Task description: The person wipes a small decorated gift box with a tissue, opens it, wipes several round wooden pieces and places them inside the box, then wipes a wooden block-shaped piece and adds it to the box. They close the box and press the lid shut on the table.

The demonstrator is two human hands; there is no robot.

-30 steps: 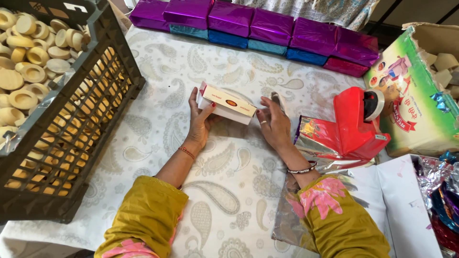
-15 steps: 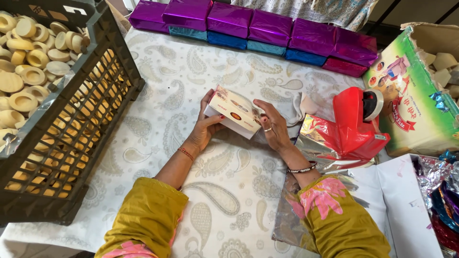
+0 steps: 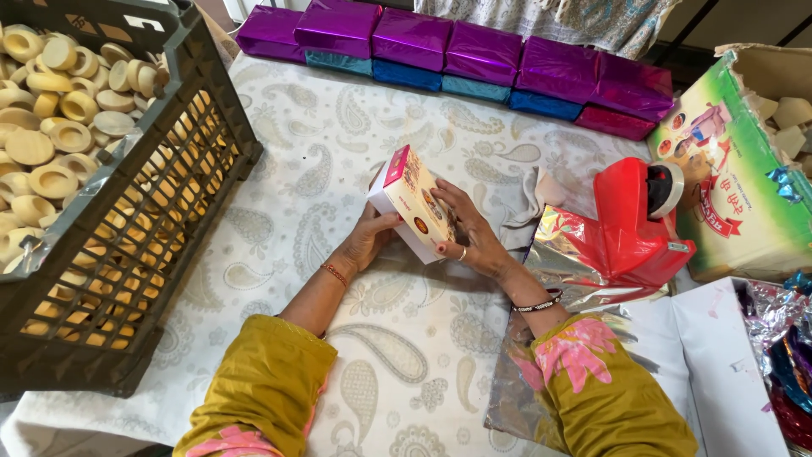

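Centrally, both hands, left (image 3: pixel 365 241), right (image 3: pixel 470 237), grasp tilted box (image 3: pixel 412 203); black crate (image 3: pixel 161 220) holds tan clay cups (image 3: pixel 59 110).

Left: black crate (image 3: pixel 152 254) of clay cups walls off that side.
Far edge: wrapped boxes (image 3: pixel 474 59) block it.
Right: red tape dispenser (image 3: pixel 630 228) stands close.
Middle: table (image 3: pixel 296 144) open.

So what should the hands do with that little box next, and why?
Probably lower the box flat onto the foil sheet. Both the left hand and right hand hold it tilted above the cloth, and it is bare, unlike the wrapped boxes.
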